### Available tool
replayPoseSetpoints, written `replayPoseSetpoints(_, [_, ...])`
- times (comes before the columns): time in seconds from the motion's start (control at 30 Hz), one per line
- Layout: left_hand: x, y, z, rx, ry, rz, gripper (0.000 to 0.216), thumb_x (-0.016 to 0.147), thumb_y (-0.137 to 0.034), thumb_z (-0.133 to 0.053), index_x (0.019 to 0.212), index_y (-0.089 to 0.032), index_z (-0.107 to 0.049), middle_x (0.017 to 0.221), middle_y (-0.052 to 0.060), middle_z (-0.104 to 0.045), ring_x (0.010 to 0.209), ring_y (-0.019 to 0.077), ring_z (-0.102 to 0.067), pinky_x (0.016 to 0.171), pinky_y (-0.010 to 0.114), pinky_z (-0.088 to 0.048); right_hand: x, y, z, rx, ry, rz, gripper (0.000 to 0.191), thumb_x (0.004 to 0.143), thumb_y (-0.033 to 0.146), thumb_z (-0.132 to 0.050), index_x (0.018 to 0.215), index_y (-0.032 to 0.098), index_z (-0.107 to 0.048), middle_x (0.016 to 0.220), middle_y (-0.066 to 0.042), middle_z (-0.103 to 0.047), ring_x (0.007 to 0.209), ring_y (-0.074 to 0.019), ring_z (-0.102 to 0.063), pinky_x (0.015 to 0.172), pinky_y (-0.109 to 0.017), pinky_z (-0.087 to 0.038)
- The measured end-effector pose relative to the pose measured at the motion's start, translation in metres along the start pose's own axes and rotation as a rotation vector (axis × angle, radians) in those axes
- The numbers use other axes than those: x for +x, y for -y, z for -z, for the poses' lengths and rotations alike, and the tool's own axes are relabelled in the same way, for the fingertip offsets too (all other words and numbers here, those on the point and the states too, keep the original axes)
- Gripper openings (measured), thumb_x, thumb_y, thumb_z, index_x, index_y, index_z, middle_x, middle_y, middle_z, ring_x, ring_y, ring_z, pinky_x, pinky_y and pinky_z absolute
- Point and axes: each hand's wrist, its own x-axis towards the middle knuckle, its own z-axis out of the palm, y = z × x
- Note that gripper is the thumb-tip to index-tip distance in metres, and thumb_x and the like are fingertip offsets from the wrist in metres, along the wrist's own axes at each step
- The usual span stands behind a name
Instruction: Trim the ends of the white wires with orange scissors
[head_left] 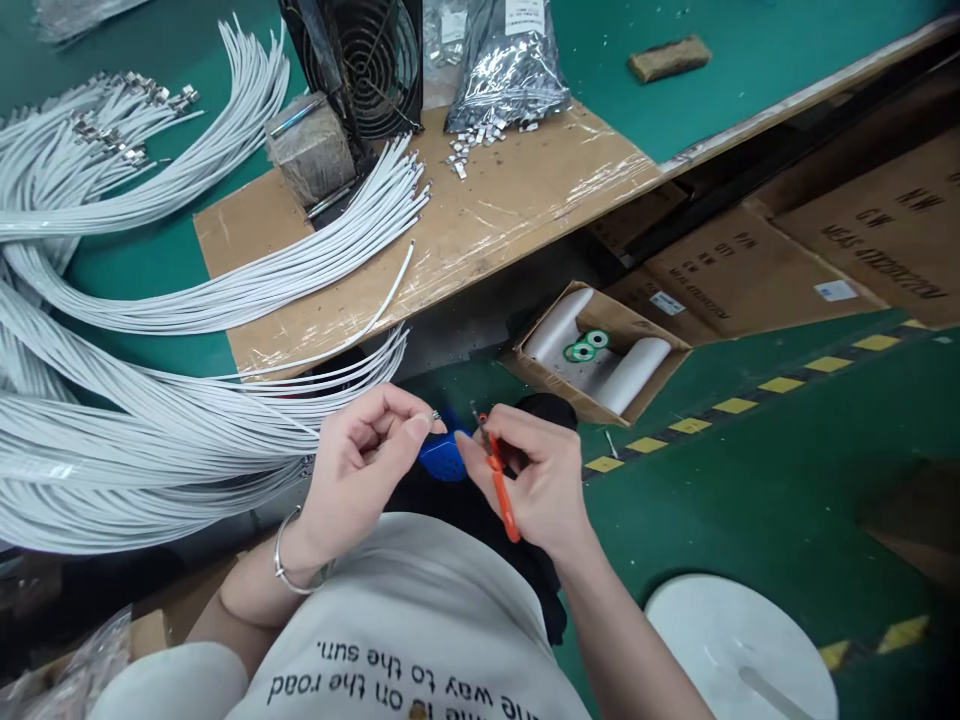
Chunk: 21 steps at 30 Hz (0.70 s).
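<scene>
On the shirt at the bottom centre we read, upside down, "way to the sun" and "on the road"; the cartons (757, 265) at right carry print too blurred to read. An open box (600, 350) mid-frame holds white rolls and green-labelled spools. A clear bag (510, 65) at top centre spills metal clips onto cardboard. Our left hand (360, 465) pinches a white cable's tip (433, 416) between closed fingers; our right hand (536, 485) is clamped around orange-handled pliers (501, 490), just beside it. White cables (150, 440) fan across the left.
</scene>
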Motion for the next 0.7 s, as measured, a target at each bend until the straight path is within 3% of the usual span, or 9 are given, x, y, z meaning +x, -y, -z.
replayPoseSetpoints(0.13, [-0.002, -0.001, -0.005, 0.103, -0.039, -0.065, 0.018, 0.112, -0.032, -0.067, 0.102, -0.019, -0.071, 0.087, -0.001, -0.068, 0.070, 0.0034, -0.050, 0.065, 0.014, -0.041, -0.002, 0.007, -0.005, 0.017, 0.085, -0.018, 0.029, 0.086, 0.003, -0.061, 0.070, 0.014, -0.040, 0.068, 0.004, -0.038, 0.061, -0.0056, -0.029, 0.055, -0.022, -0.023])
replayPoseSetpoints(0.4, [-0.003, -0.001, -0.006, 0.162, -0.030, -0.109, 0.015, 0.113, -0.026, -0.063, 0.101, -0.018, -0.067, 0.078, -0.003, -0.060, 0.066, 0.0032, -0.042, 0.060, 0.014, -0.033, 0.002, 0.013, 0.003, -0.042, 0.090, 0.043, 0.031, 0.084, 0.003, -0.058, 0.066, 0.014, -0.034, 0.064, 0.005, -0.033, 0.058, -0.0044, -0.026, 0.053, -0.019, -0.022])
replayPoseSetpoints(0.6, [-0.002, 0.001, -0.008, 0.183, -0.081, -0.075, 0.019, 0.110, -0.029, -0.068, 0.098, -0.017, -0.073, 0.073, 0.000, -0.058, 0.061, 0.0050, -0.037, 0.054, 0.019, -0.028, -0.002, 0.013, -0.006, -0.107, 0.014, 0.081, 0.039, 0.091, 0.002, -0.061, 0.066, 0.013, -0.032, 0.062, 0.005, -0.032, 0.056, -0.0039, -0.025, 0.051, -0.019, -0.022])
replayPoseSetpoints(0.7, [-0.002, 0.004, -0.009, 0.215, -0.114, -0.067, 0.020, 0.109, -0.034, -0.071, 0.099, -0.017, -0.077, 0.073, 0.001, -0.059, 0.062, 0.0060, -0.038, 0.057, 0.021, -0.032, -0.007, 0.000, 0.010, -0.162, -0.062, -0.034, 0.043, 0.089, 0.014, -0.072, 0.064, 0.016, -0.037, 0.060, 0.002, -0.035, 0.056, -0.0071, -0.031, 0.051, -0.023, -0.024])
